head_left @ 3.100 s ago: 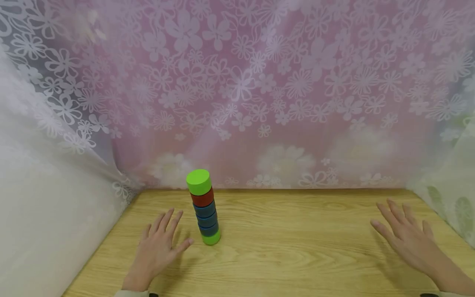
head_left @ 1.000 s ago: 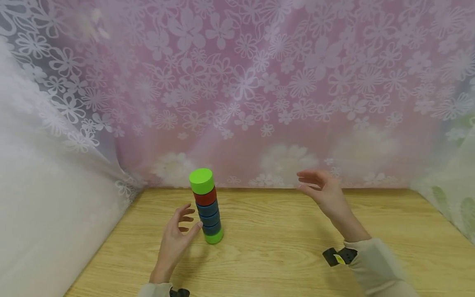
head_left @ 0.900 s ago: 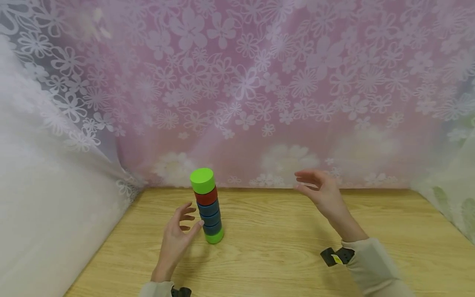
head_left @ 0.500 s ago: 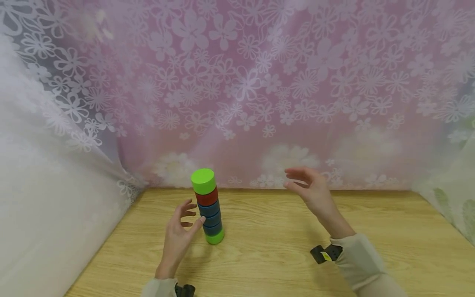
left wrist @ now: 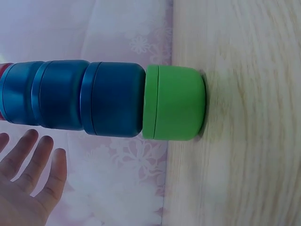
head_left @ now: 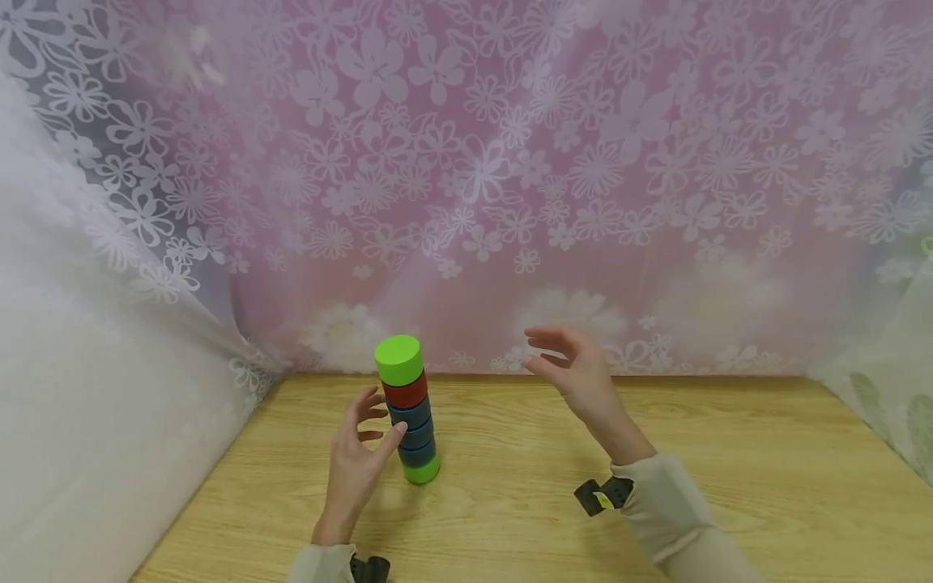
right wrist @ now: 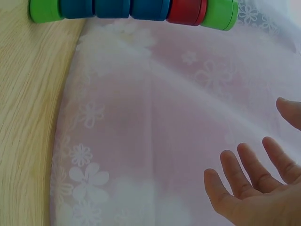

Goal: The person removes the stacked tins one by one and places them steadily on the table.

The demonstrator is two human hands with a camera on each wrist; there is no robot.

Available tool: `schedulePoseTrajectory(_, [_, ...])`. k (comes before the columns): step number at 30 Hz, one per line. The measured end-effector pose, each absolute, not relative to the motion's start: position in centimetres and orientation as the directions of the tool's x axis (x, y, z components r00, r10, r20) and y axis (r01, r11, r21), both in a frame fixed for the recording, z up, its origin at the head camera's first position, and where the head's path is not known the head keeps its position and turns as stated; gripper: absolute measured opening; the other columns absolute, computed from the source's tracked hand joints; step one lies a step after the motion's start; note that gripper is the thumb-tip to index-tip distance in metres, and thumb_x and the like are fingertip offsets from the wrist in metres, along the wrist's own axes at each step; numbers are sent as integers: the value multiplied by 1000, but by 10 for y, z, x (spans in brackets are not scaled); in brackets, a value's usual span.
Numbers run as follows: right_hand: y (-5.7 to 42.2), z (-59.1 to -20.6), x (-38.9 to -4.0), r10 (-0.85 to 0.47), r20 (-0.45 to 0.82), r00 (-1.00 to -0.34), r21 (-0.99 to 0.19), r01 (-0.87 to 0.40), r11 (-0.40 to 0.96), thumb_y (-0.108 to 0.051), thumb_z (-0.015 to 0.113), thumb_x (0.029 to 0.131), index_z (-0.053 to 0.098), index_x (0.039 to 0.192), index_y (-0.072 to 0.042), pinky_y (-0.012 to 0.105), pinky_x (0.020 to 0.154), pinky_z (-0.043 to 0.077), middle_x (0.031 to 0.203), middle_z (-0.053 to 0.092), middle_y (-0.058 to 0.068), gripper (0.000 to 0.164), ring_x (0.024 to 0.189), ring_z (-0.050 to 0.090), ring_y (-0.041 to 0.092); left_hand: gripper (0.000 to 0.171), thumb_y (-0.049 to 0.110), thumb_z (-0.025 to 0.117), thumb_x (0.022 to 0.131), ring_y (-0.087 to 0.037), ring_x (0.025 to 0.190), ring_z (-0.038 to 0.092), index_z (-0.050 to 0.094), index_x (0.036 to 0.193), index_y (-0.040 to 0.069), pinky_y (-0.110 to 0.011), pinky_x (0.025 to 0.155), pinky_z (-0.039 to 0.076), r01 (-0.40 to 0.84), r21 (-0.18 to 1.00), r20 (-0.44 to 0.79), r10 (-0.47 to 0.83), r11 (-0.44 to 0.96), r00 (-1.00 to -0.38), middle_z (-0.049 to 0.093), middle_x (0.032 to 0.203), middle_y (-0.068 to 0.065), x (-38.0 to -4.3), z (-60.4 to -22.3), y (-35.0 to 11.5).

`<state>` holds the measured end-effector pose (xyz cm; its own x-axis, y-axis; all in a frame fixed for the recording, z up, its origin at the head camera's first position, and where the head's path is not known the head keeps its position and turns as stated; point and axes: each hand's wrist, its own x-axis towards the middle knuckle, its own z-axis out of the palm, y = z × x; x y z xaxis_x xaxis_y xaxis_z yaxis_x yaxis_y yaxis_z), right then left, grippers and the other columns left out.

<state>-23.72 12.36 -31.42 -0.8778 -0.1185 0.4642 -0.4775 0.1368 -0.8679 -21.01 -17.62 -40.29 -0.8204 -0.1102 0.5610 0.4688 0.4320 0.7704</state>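
A tall stack of short round containers stands upright on the table. Its bottom piece point(head_left: 421, 470) is green, with three blue ones point(head_left: 419, 438) above it, then a red one point(head_left: 406, 394) and a green top piece point(head_left: 398, 360). My left hand point(head_left: 353, 470) is held half-curved just left of the stack, its thumb in front of the blue part in the head view. In the left wrist view a gap shows between those fingers point(left wrist: 35, 172) and the blue containers. My right hand point(head_left: 583, 385) hovers right of the stack, higher up, holding nothing, fingers loosely bent.
The wood-grain table point(head_left: 525, 502) reaches back to a pink flowered curtain point(head_left: 481, 202). A pale sheet point(head_left: 95, 389) hangs along the left side, and another at the right. Each wrist wears a black camera mount point(head_left: 601, 495).
My right hand has come in from the far right toward the stack and risen. My left hand has drawn closer beside the stack, its fingers more bent. The stack stays put.
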Motion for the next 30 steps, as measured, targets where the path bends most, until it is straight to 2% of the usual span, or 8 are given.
schedulePoseTrajectory(9, [106, -315, -241, -154, 478, -865, -861, -496, 113, 1, 70, 93, 60, 132, 5, 53, 107, 43, 135, 59, 22, 40, 125, 55, 36, 60, 6, 77, 90, -29, 109, 61, 50, 143, 1, -40, 83, 54, 488, 760, 584, -121, 430, -803, 63, 131, -15, -214, -401, -170])
schedulePoseTrajectory(15, [96, -319, -244, -177, 489, -854, -857, -509, 87, 2, 70, 92, 57, 136, 5, 58, 108, 39, 136, 59, 22, 46, 127, 54, 38, 60, 5, 77, 90, -30, 112, 60, 49, 143, 1, -47, 85, 54, 498, 755, 591, -115, 426, -798, 61, 132, -16, -217, -401, -166])
schedulePoseTrajectory(18, [92, -319, -246, -190, 487, -852, -857, -508, 82, 2, 70, 92, 56, 138, 5, 57, 109, 40, 137, 58, 21, 48, 128, 54, 37, 60, 6, 77, 90, -30, 114, 58, 49, 143, 2, -49, 85, 53, 504, 754, 594, -111, 421, -797, 60, 133, -16, -218, -400, -165])
schedulePoseTrajectory(23, [85, -319, -247, -200, 488, -850, -857, -510, 75, 1, 71, 91, 55, 139, 5, 54, 109, 41, 138, 58, 22, 51, 129, 53, 36, 61, 6, 77, 90, -29, 117, 57, 48, 145, 3, -49, 87, 52, 503, 762, 588, -111, 408, -801, 59, 135, -15, -220, -400, -165])
schedulePoseTrajectory(30, [79, -317, -248, -214, 484, -848, -858, -508, 74, -2, 72, 91, 54, 141, 4, 59, 110, 37, 140, 56, 21, 53, 130, 52, 36, 65, 6, 77, 91, -30, 119, 55, 45, 148, 4, -51, 90, 50, 509, 767, 590, -118, 391, -799, 56, 137, -16, -222, -398, -163])
